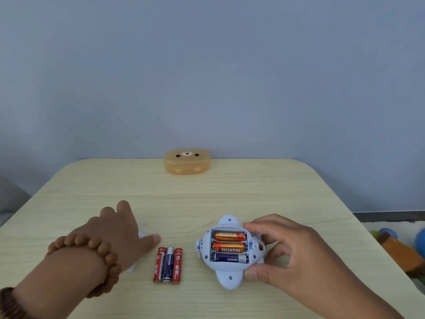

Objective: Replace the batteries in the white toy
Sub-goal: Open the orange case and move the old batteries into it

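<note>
Toward the counter's (pixel 230 185) near edge, the right hand (pixel 287 252) is gripping the upturned white toy (pixel 230 279), three old batteries (pixel 230 247) sitting in its open bay. Left hand (pixel 119 233) is covering a pale lid (pixel 142 234), grip unclear. Best: keep bracing, prise each cell up by one end.

Left wrist wearing bead bracelet (pixel 95 244): round brown beads, wooden-looking, smooth, sitting close together, curving over wrist just behind left hand (pixel 119 233). Beads catching soft light, giving dull sheen. Darker band (pixel 7 302) showing farther up same forearm at bottom-left corner (deep brown, ribbed look, frame edge cutting off most of it). Right hand (pixel 296 252) showing bare, its wrist and forearm running bare to bottom edge. Short plain nails showing on both thumbs.
</note>
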A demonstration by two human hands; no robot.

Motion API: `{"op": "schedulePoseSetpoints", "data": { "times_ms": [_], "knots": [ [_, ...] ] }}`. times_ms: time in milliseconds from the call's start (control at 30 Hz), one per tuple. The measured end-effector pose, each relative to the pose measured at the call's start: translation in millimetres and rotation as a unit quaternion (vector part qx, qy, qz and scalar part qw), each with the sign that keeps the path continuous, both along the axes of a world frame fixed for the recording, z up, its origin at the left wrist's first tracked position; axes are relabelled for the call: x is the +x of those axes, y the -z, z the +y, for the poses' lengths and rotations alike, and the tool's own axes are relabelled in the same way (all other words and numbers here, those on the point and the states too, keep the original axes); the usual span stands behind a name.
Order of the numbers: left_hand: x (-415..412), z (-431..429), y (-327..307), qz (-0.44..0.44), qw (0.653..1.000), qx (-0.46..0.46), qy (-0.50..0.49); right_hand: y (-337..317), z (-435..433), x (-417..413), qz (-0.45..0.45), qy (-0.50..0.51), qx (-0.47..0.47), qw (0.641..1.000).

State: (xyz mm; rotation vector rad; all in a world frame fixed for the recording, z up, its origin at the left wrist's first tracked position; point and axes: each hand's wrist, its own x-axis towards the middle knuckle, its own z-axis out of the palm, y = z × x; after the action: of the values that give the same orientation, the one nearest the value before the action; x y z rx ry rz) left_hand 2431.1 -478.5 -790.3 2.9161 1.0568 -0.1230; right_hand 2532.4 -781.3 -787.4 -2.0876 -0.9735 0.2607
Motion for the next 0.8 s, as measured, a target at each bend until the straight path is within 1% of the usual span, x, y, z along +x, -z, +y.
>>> {"op": "schedulePoseSetpoints", "data": {
  "times_ms": [100, 200, 267, 367, 433, 500, 600, 733, 800],
  "knots": [
    [0.6, -3.4, -4.7, 0.017, 0.999, 0.026, -0.003, -1.1, -0.3, 0.2, 0.0, 0.0, -0.002, 1.0],
    [6.1, 4.1, -23.2, -0.018, 0.998, 0.055, 0.002, -2.0, 0.1, 0.4, -0.007, -0.006, -0.001, 1.0],
    [18.0, 14.7, -40.4, -0.072, 0.995, 0.056, 0.043, -1.8, 1.0, 1.8, -0.009, -0.008, 0.002, 1.0],
    [52.1, 26.1, -56.8, -0.151, 0.975, 0.059, 0.149, -3.9, 2.6, 5.2, -0.002, -0.01, 0.008, 1.0],
    [79.7, 27.3, -57.8, -0.144, 0.964, 0.054, 0.215, -6.8, 2.6, 8.2, 0.0, -0.018, 0.009, 1.0],
    [103.5, 27.3, -52.4, -0.105, 0.963, 0.033, 0.246, -8.1, 0.9, 11.7, 0.001, -0.029, 0.001, 1.0],
    [126.5, 28.9, -39.6, -0.078, 0.966, 0.005, 0.247, -7.6, -2.1, 15.4, 0.006, -0.031, -0.012, 0.999],
    [139.9, 30.1, -30.5, -0.092, 0.964, 0.031, 0.246, -8.1, -2.4, 16.3, 0.003, -0.039, -0.034, 0.999],
    [142.1, 31.9, -29.9, -0.109, 0.964, 0.02, 0.243, -9.8, -1.9, 16.9, 0.017, -0.044, -0.049, 0.998]
  ]
}}
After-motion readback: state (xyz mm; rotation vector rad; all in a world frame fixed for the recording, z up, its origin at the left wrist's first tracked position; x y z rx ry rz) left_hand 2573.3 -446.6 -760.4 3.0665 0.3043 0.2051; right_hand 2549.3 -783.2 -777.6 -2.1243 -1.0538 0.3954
